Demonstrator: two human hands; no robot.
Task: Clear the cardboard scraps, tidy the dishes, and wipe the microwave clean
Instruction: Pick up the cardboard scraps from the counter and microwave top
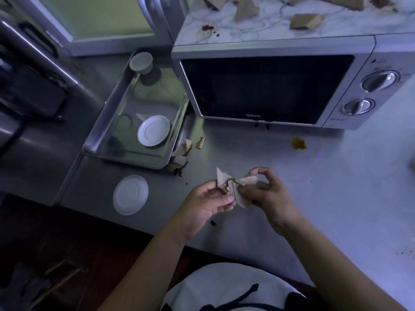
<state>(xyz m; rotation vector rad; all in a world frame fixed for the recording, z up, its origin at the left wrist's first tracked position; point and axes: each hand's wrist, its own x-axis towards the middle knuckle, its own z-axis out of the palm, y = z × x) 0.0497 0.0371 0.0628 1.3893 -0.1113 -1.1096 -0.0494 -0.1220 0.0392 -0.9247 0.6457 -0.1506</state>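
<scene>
We see both hands above counter (325, 187): left hand (208, 198) and right hand (267, 194) pinching one bunch of cardboard scraps (233, 187). Loose scraps (182, 153) beside tray (105, 122) corner; more on microwave (269, 86) top. Saucer (153, 130) in tray; plate (130, 195) on counter. Cup (141, 62), perhaps upturned, at tray's far end.

Person seen from own head, wide-angle view. Both forearms bare from elbow to wrist. Left hand (202, 205) and right hand (267, 194) bare. White garment (215, 286) covers torso at bottom centre, smooth fabric, rounded outline. Thin black cord (243, 296) curves across its front. Dark patches along garment's lower edge, detail unclear.
</scene>
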